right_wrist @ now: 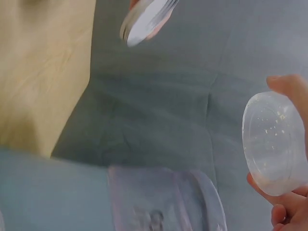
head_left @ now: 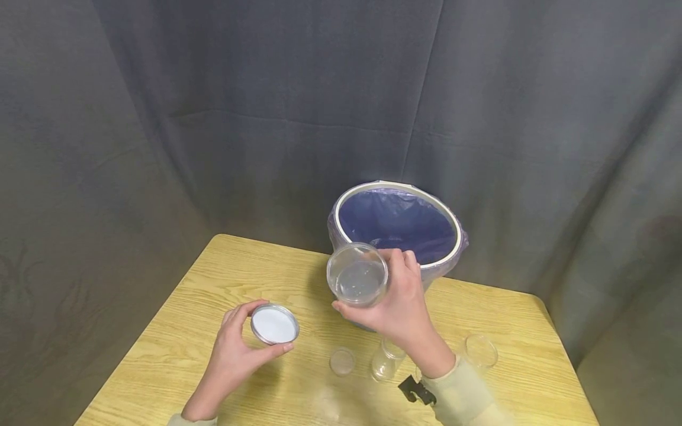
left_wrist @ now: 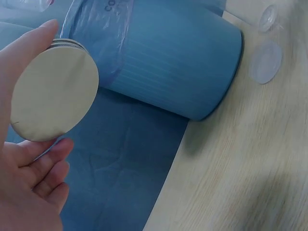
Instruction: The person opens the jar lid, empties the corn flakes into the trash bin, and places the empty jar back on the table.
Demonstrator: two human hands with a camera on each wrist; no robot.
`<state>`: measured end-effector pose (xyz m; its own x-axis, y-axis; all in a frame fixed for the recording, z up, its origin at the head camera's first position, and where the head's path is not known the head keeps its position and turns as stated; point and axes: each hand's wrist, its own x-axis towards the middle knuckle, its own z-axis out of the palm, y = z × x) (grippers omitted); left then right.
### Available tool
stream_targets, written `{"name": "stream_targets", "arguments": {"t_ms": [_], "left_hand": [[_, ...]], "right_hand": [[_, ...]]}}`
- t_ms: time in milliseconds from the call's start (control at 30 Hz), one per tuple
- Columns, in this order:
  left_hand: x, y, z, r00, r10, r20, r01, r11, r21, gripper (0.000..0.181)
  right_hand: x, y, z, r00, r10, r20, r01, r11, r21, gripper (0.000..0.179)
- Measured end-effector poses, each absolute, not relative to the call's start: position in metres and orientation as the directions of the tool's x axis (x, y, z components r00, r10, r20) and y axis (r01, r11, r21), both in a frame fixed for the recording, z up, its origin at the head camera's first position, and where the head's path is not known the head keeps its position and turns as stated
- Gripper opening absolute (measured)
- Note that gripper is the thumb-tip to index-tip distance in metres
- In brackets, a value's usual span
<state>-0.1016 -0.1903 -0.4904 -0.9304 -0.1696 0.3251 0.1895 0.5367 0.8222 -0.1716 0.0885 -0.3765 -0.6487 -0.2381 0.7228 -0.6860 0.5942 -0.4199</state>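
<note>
Between thumb and fingers my left hand [head_left: 229, 361] pinches a round metal jar lid [head_left: 274, 324] by its edge, with the white inner side up in the head view. The lid's plain outer face fills much of the left wrist view. My right hand [head_left: 405, 302] holds a clear plastic jar [head_left: 357, 277] round its side, tilted with the open mouth toward the head camera. Small pale crumbs show inside it in the right wrist view. The jar is in front of the near rim of a lined waste bin [left_wrist: 187, 53]. Lid and jar are apart.
On the wooden table [head_left: 256, 266] lie a small clear disc [head_left: 342, 362] and a clear jar [head_left: 385, 362], partly behind my right wrist. Another clear container [head_left: 481, 351] stands further right. Dark curtains [head_left: 266, 118] hang behind the table. A black clip [head_left: 417, 390] is at the right sleeve.
</note>
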Motion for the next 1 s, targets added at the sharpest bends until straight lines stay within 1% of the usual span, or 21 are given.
{"name": "stream_targets", "arguments": {"t_ms": [233, 433, 600, 733, 933, 1000], "left_hand": [[-0.102, -0.196, -0.493, -0.913, -0.172, 0.370, 0.226, 0.543, 0.809, 0.078], [-0.102, -0.201, -0.493, -0.911, -0.177, 0.373, 0.221, 0.553, 0.803, 0.074], [-0.101, -0.205, -0.494, -0.908, -0.184, 0.377, 0.223, 0.550, 0.805, 0.066], [-0.100, -0.208, -0.495, -0.902, -0.187, 0.389, 0.230, 0.554, 0.800, 0.059], [-0.100, -0.212, -0.498, -0.898, -0.207, 0.389, 0.214, 0.567, 0.796, 0.049], [-0.101, -0.213, -0.500, -0.901, -0.209, 0.379, 0.200, 0.575, 0.793, 0.048]], "right_hand": [[-0.161, 0.072, -0.393, -0.708, -0.233, 0.666, -0.665, 0.537, -0.519, 0.086], [-0.155, 0.062, -0.409, -0.748, -0.251, 0.615, -0.641, 0.511, -0.572, 0.082], [-0.152, 0.056, -0.424, -0.782, -0.258, 0.567, -0.610, 0.501, -0.614, 0.079], [-0.155, 0.052, -0.436, -0.796, -0.256, 0.549, -0.595, 0.502, -0.628, 0.080], [-0.163, 0.046, -0.456, -0.790, -0.278, 0.547, -0.602, 0.522, -0.604, 0.079], [-0.165, 0.045, -0.464, -0.795, -0.282, 0.537, -0.596, 0.528, -0.605, 0.079]]}}
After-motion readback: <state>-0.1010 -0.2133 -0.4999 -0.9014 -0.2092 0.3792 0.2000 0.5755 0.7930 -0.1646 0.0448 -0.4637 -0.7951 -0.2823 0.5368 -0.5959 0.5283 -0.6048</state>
